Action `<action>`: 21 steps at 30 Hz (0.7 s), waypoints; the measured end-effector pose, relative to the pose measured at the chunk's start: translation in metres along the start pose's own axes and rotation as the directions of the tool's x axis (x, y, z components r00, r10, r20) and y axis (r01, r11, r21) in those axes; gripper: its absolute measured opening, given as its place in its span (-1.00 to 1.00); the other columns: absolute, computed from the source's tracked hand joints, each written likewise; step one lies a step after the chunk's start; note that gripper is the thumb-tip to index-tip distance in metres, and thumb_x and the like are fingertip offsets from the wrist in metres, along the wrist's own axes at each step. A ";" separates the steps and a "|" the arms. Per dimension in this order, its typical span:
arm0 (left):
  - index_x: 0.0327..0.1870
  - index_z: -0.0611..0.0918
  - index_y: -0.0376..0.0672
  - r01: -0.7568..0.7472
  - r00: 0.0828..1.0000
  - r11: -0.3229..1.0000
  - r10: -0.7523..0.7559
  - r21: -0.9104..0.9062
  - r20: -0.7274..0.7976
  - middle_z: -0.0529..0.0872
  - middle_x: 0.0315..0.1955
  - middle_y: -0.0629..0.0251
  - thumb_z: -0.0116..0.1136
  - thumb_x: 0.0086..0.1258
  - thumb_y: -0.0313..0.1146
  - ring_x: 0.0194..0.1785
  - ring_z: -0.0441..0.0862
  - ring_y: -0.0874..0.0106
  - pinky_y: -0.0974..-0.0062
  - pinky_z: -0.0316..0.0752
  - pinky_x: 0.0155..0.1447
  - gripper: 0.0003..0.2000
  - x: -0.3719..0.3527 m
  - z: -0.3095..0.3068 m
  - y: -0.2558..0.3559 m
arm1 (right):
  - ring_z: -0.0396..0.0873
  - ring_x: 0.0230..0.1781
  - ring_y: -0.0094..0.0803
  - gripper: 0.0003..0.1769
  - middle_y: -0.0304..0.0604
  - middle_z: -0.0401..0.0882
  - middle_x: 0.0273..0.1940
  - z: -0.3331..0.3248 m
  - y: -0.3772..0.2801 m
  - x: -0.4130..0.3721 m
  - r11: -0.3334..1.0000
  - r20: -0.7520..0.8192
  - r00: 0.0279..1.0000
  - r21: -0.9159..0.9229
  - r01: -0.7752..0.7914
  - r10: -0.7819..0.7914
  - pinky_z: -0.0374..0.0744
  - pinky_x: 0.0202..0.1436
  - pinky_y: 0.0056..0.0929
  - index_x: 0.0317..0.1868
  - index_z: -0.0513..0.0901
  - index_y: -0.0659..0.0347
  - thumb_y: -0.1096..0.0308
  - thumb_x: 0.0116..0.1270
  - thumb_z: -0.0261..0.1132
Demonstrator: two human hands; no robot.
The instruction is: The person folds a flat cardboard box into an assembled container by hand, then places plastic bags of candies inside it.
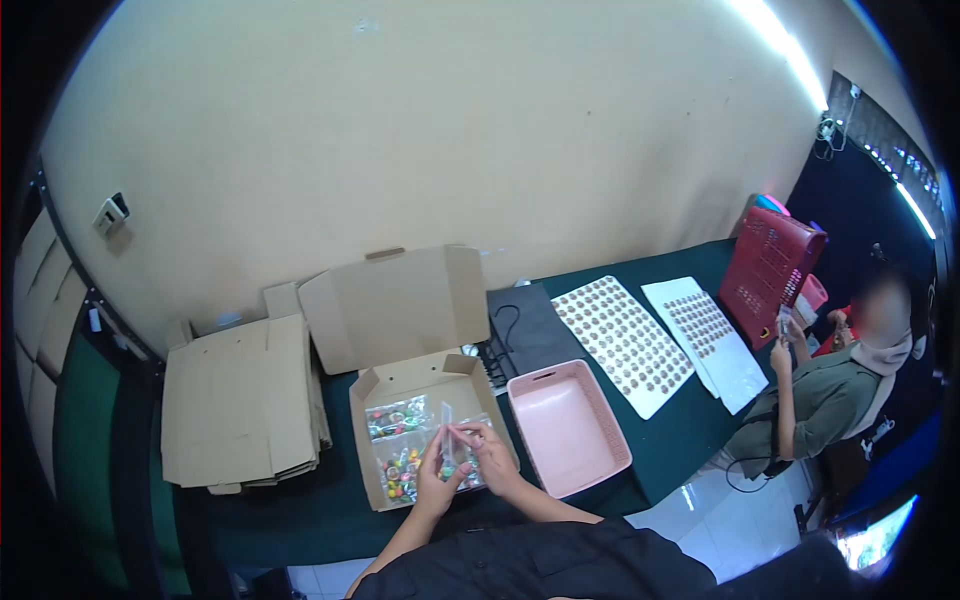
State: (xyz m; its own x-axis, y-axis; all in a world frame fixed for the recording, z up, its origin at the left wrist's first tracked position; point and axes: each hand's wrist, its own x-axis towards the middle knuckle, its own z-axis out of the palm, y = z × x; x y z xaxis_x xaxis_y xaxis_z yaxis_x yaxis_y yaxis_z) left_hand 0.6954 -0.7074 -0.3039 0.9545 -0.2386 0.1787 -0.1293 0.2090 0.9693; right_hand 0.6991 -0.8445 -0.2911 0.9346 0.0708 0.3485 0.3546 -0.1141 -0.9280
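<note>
Both hands meet over an open cardboard box (362, 440) on the dark green table. My left hand (434, 482) is closed on one side of a small clear plastic packet (447, 418), which stands upright between the fingers. From the other side, my right hand (492, 462) pinches the same packet near its middle. What the packet contains is too small to make out. Inside the box lie clear packets of colourful small pieces (400, 475), several of them partly hidden beneath my hands.
Folded cardboard boxes (240, 400) are stacked at left. Right of the open box sit a pink basket (565, 425), sticker sheets (625, 345) and a dark red basket (765, 265). A co-worker (840, 400) stands at the right end, hands raised. A wall runs behind the table.
</note>
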 end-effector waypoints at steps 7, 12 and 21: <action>0.12 0.43 -0.40 0.098 0.993 0.992 -0.093 0.077 -0.074 0.58 -0.07 0.15 0.25 0.18 -0.47 0.05 0.49 0.44 0.55 0.37 0.12 -0.53 0.000 -0.010 -0.009 | 0.36 0.01 -0.34 -0.59 -0.07 0.33 0.07 -0.004 0.002 0.001 0.975 -0.093 0.994 -0.209 -0.072 0.053 0.38 0.10 -0.40 0.05 0.56 0.17 0.32 0.17 0.30; -0.16 0.64 -0.35 0.229 0.968 0.963 -0.210 0.140 -0.137 0.68 -0.22 0.17 0.22 0.19 -0.50 -0.12 0.59 0.49 0.51 0.40 0.08 -0.79 -0.004 -0.007 0.017 | 0.50 -0.12 -0.41 -0.66 -0.12 0.55 -0.10 -0.019 0.014 0.005 0.908 0.062 0.916 0.121 -0.401 0.396 0.40 0.06 -0.45 -0.15 0.64 0.25 0.27 0.07 0.40; 0.09 0.49 -0.35 0.134 0.980 0.970 -0.161 0.201 0.120 0.62 -0.08 0.16 0.02 0.37 -0.40 0.00 0.55 0.42 0.48 0.32 0.20 -0.69 0.007 -0.044 -0.015 | 0.50 -0.16 -0.50 -0.70 -0.17 0.59 -0.19 -0.034 0.026 0.000 0.904 0.113 0.905 0.082 -0.421 0.411 0.41 0.00 -0.53 -0.16 0.64 0.33 0.25 0.31 0.18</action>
State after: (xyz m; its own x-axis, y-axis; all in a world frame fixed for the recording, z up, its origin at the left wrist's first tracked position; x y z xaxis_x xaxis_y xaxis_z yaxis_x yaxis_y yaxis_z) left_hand 0.7154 -0.6707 -0.3250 0.9236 -0.3814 0.0397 -0.0511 -0.0198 0.9985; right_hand 0.7095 -0.8816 -0.3106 0.9883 0.1293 -0.0810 -0.0748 -0.0520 -0.9958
